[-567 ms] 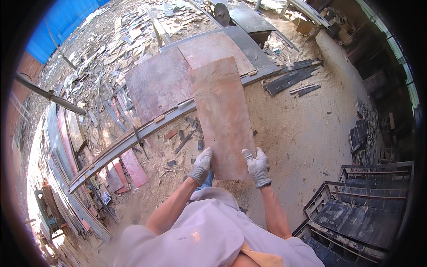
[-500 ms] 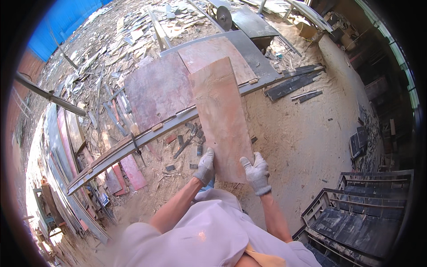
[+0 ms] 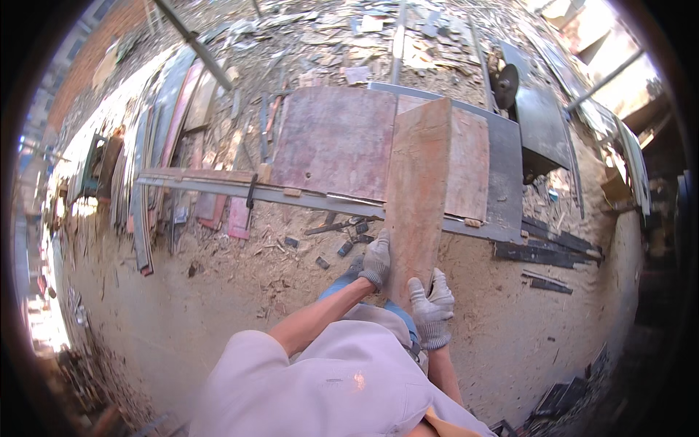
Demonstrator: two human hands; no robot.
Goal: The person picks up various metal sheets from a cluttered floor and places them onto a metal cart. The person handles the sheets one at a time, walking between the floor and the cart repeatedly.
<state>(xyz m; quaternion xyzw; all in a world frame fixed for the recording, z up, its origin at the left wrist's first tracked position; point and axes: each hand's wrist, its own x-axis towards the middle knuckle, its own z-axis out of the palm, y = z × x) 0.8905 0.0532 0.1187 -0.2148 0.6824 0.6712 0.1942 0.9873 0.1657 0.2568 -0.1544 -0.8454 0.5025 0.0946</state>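
A long reddish-brown wooden board (image 3: 416, 186) is held between my two gloved hands, its near end close to my body and its far end over the work table. My left hand (image 3: 376, 260) grips the board's left edge. At the right edge near its lower end, my right hand (image 3: 432, 307) is closed on it, thumb on top. Beneath the far end lie a wide reddish panel (image 3: 331, 146) and a second, paler panel (image 3: 467, 164) on the grey table top (image 3: 504, 175). The held board hides part of both.
A metal rail (image 3: 320, 202) runs along the table's near edge, with small wood blocks on it. A circular saw blade (image 3: 505, 86) stands at the far right. Dark offcuts (image 3: 546, 251) lie right of the table. Long boards (image 3: 171, 109) are stacked at the left.
My view has turned to the right, so the table now lies straighter across it. The board stays in both hands, looking narrower and more tilted, its far end further right over the paler panel.
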